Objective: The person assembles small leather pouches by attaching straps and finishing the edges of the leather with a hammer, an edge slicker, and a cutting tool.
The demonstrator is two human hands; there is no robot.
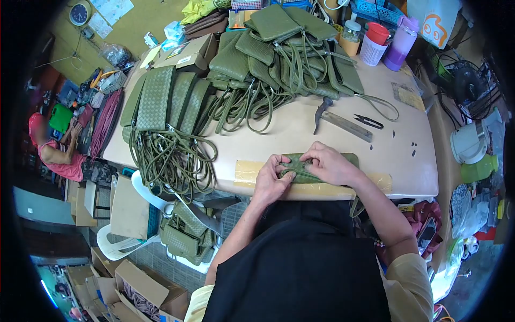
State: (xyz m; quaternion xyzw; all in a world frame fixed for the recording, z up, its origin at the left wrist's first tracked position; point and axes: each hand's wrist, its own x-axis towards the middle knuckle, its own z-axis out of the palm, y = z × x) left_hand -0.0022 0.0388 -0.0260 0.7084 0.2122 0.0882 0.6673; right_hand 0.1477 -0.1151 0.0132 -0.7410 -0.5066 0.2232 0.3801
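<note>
A green woven pouch (pixel 350 159) lies flat at the table's front edge, over a strip of tan tape (pixel 249 170). My left hand (pixel 273 180) grips its left part, thumb and fingers pinched on the material. Bent over the pouch's upper middle, my right hand (pixel 327 163) has its fingers pressed together on the material; the exact spot under the fingertips is hidden. A green strap (pixel 355 206) hangs below the table edge near my right forearm. Beyond my hands lie a hammer (pixel 321 114), a metal bar (pixel 346 126) and black snips (pixel 369 122).
Green pouches (pixel 155 99) with long straps are piled at the left, and another heap (pixel 263 51) lies at the back. Cups and a purple bottle (pixel 401 45) stand at the back right. A white chair (pixel 147 193) is left of me. Further left sits another person (pixel 59 155).
</note>
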